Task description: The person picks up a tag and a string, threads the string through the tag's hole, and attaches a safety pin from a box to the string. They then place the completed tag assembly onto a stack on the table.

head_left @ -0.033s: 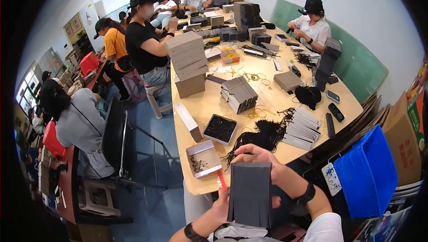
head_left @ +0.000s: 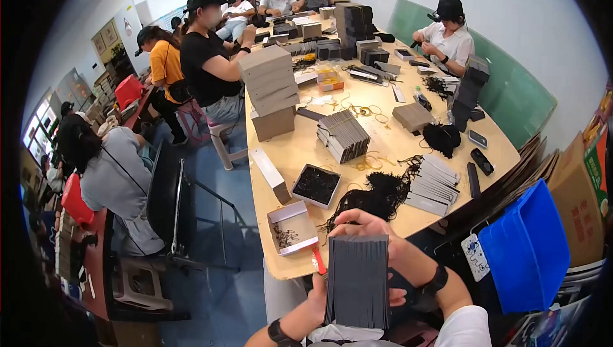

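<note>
A thick stack of dark grey card strips (head_left: 357, 283) is held upright in front of me, close to the table's near edge. My left hand (head_left: 318, 296) grips its left side, thumb pointing up along it. Around the far side and the right side wraps my right hand (head_left: 377, 229), its fingers curled by the top edge and fingertips showing lower at the right. Just beyond the stack lies a tangled heap of black cords (head_left: 370, 200). Beside that heap, several pale grey card strips (head_left: 429, 187) are fanned out on the table.
Left of the cords stand an open box of small black pieces (head_left: 316, 185) and a white box (head_left: 292, 214) with a few brown bits. Grey blocks (head_left: 268, 82) are piled farther off. A blue bin (head_left: 527, 248) is at right. Several people sit around the table (head_left: 306, 270).
The stack has tilted and sunk very slightly in my hands. More of the right fingertips shows at its right side. Both hands keep their hold.
</note>
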{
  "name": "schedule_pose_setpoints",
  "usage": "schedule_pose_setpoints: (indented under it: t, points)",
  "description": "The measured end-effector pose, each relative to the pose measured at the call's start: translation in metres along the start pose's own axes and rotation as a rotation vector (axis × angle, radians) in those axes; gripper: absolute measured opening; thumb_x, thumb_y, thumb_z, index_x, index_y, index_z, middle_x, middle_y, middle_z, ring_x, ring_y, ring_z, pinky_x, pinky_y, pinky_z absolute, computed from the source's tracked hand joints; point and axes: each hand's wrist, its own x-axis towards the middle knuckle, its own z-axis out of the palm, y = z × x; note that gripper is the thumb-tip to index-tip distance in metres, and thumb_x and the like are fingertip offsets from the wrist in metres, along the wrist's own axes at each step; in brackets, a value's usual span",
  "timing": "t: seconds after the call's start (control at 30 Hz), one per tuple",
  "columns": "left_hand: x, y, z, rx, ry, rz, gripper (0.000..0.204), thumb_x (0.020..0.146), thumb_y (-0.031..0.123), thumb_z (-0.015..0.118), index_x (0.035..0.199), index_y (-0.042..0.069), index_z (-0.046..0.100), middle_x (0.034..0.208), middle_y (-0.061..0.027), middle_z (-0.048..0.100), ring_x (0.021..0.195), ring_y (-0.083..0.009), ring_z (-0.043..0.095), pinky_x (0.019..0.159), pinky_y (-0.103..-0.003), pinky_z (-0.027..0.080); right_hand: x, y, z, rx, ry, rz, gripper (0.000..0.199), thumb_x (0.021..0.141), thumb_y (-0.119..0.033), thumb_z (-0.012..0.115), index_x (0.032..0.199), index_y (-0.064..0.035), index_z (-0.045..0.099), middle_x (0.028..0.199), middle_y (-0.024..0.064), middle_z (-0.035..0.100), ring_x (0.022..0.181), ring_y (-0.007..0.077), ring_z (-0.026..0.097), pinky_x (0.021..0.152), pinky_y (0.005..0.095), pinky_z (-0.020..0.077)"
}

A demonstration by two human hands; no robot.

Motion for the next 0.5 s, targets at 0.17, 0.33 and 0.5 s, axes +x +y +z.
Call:
schedule_pose_setpoints:
  t: [0.17,0.33,0.5]
  points:
    - [0.005,-0.013,-0.009,0.166,-0.165,0.130,0.126,0.056,0.079,0.067,0.142,-0.002,0.025,0.128,-0.0223,0.048,0.121,-0.0332,0.049,0.103,-0.043,0.039,0.009,0.036,-0.018,0.290,-0.263,-0.085,0.094,0.068,-0.034,0.082,0.138,-0.0004,0.029,0.132,0.0197,0.047,0.123,0.0274,0.049,0.102,0.0394,0.0410]
    - [-0.006,-0.003,-0.007,0.465,0.361,0.353,0.109,0.060,0.066,0.077,0.135,-0.001,0.034,0.124,-0.0179,0.051,0.115,-0.0284,0.053,0.101,-0.040,0.043,-0.002,0.021,-0.014,0.011,0.131,0.053,0.085,0.081,-0.035,0.073,0.141,0.0003,0.025,0.136,0.0179,0.044,0.128,0.0255,0.043,0.104,0.0402,0.0379]
    - [-0.009,0.012,-0.020,0.607,0.649,0.663,0.068,0.081,0.024,0.073,0.132,-0.002,0.036,0.122,-0.0110,0.052,0.114,-0.0191,0.051,0.096,-0.033,0.041,-0.029,0.018,0.006,-0.565,0.247,-0.065,0.097,0.073,-0.050,0.075,0.143,-0.0034,0.027,0.139,0.0134,0.042,0.129,0.0239,0.042,0.107,0.0412,0.0323]
